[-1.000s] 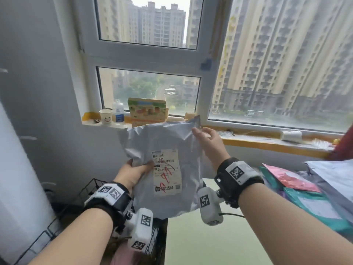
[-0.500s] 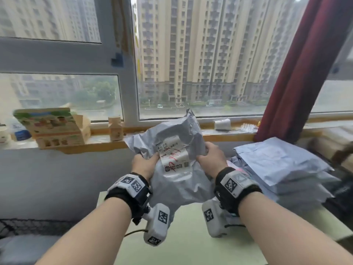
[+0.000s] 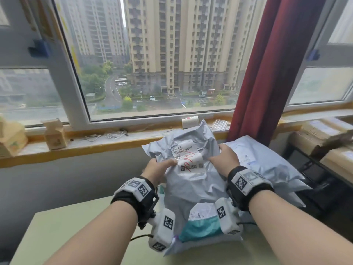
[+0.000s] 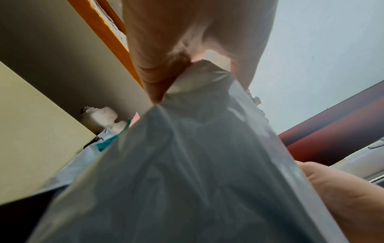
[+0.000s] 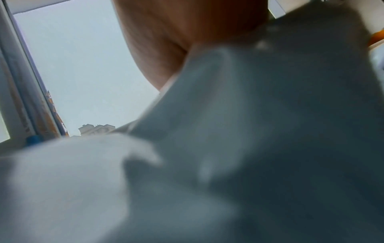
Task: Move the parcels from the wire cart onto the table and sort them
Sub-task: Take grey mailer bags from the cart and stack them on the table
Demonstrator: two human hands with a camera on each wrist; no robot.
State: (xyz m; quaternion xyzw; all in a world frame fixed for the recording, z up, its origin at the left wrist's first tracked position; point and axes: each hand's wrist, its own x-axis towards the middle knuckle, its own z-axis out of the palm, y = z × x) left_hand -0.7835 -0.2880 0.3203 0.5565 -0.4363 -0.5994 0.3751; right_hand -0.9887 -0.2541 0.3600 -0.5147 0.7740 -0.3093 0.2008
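A grey plastic parcel (image 3: pixel 193 180) with a white label (image 3: pixel 188 158) marked in red is held over the pale green table (image 3: pixel 63 230). My left hand (image 3: pixel 162 167) pinches its left edge beside the label, and my right hand (image 3: pixel 222 158) grips its right side. The left wrist view shows fingers (image 4: pixel 162 69) bunching the grey parcel (image 4: pixel 187 172). In the right wrist view the grey parcel (image 5: pixel 249 148) fills the frame, blurred, under my palm. Its lower end hangs over a teal parcel (image 3: pixel 200 229) lying on the table. The wire cart is out of view.
A stack of pale blue-grey parcels (image 3: pixel 263 161) lies at the right. Cardboard boxes (image 3: pixel 324 138) sit at the far right by a red curtain (image 3: pixel 267 73). The windowsill (image 3: pixel 86 146) holds a small carton (image 3: pixel 55 136), cables and a paper roll (image 3: pixel 190 121).
I have turned right, away from the cart, carrying the grey parcel in both hands. It has come down from chest height over the table, onto the teal parcel.
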